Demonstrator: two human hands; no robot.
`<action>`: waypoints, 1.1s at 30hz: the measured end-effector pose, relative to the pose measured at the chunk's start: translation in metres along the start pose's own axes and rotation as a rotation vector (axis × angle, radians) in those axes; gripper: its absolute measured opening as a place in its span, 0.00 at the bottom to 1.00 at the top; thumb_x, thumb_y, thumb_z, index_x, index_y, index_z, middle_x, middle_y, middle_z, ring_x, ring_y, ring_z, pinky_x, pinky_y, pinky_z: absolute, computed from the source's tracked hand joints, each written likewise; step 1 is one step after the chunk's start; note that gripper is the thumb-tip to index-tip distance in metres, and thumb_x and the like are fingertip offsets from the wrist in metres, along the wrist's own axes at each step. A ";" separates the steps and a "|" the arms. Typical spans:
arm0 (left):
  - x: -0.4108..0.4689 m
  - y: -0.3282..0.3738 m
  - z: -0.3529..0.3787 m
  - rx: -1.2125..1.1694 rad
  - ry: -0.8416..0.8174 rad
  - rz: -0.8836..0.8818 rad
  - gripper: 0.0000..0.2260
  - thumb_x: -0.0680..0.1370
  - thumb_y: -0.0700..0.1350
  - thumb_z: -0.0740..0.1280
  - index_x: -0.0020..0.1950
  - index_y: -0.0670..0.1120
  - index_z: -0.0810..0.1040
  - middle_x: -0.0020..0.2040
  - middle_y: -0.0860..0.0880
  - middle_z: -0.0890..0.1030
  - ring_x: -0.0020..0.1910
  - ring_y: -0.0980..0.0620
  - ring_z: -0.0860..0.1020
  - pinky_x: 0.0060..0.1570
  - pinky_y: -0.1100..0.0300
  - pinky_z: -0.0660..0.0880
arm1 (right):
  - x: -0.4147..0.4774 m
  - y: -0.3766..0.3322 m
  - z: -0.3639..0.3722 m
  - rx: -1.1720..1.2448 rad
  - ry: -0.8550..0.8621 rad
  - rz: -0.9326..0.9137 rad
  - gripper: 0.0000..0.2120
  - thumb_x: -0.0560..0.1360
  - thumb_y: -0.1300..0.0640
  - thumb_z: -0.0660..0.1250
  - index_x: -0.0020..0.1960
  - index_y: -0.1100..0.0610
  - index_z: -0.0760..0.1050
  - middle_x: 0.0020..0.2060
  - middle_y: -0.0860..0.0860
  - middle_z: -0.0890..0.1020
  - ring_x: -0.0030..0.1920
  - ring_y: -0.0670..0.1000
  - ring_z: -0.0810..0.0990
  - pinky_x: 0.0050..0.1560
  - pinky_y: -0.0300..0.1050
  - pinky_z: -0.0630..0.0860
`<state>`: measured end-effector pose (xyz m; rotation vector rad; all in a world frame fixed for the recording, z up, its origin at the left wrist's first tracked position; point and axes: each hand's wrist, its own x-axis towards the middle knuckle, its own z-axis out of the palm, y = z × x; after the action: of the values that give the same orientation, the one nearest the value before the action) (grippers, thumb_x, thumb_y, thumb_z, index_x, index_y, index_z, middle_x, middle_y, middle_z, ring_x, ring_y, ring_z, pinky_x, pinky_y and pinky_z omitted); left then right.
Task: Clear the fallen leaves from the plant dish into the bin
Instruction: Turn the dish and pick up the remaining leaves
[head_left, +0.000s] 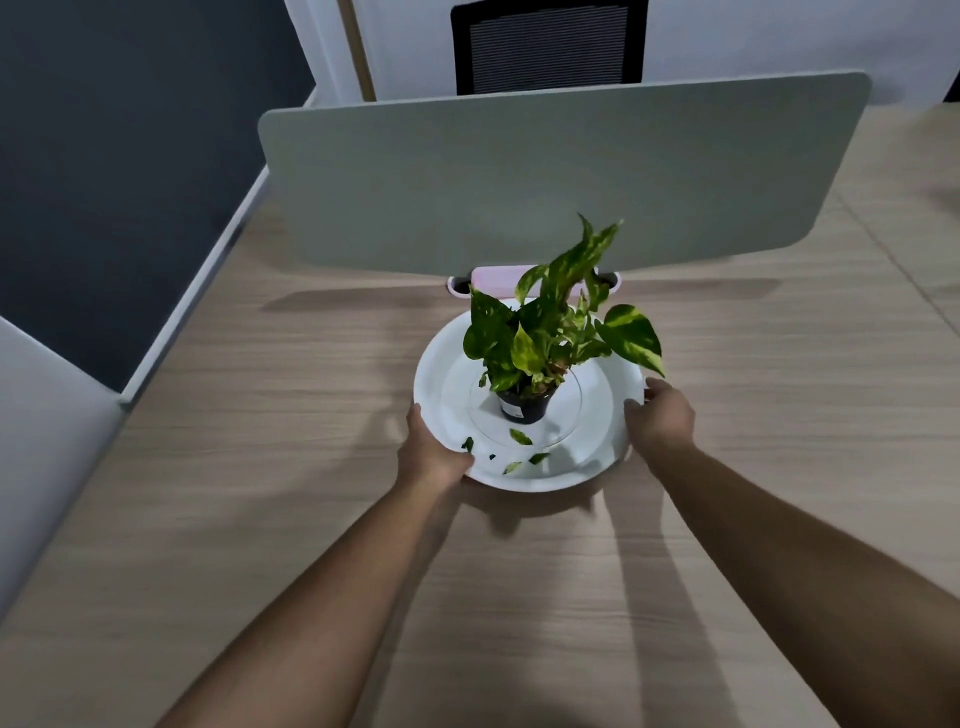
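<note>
Wood-grain desk (260, 415), grey divider behind: white dish (441, 374) with potted plant (540, 343), fallen leaves (520, 436) at near rim, left hand (434, 452) and right hand (662, 418) closed on opposite edges; keep level, lest pot tip; bin unseen.

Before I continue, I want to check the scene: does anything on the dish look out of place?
Yes. Loose leaf pieces lie scattered on the near part of the white dish, in front of the potted plant. The left hand and right hand grip the rim. No bin is visible.
</note>
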<state>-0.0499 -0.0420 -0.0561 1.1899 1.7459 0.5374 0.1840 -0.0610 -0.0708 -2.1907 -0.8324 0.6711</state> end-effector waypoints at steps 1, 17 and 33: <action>0.004 -0.002 -0.001 0.172 0.054 0.010 0.30 0.67 0.43 0.72 0.65 0.54 0.65 0.61 0.46 0.72 0.58 0.42 0.75 0.54 0.50 0.77 | -0.005 0.003 0.001 -0.073 0.050 -0.092 0.21 0.73 0.64 0.62 0.66 0.62 0.69 0.62 0.61 0.76 0.62 0.62 0.73 0.64 0.50 0.69; 0.042 0.015 0.019 1.016 -0.206 0.359 0.12 0.71 0.43 0.71 0.54 0.45 0.77 0.55 0.44 0.79 0.52 0.43 0.79 0.41 0.56 0.71 | -0.020 -0.020 0.051 -0.773 -0.734 -0.718 0.17 0.75 0.62 0.60 0.62 0.53 0.74 0.63 0.55 0.76 0.63 0.57 0.74 0.63 0.50 0.73; 0.041 0.002 0.044 0.812 -0.231 0.488 0.06 0.71 0.39 0.69 0.46 0.41 0.81 0.48 0.40 0.82 0.50 0.40 0.79 0.49 0.51 0.76 | -0.022 -0.016 0.066 -0.656 -0.613 -0.620 0.07 0.72 0.64 0.60 0.45 0.59 0.76 0.49 0.62 0.80 0.51 0.60 0.78 0.45 0.46 0.71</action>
<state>-0.0153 -0.0110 -0.0941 2.1778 1.4932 -0.0797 0.1199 -0.0402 -0.0953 -2.0505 -2.1918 0.8256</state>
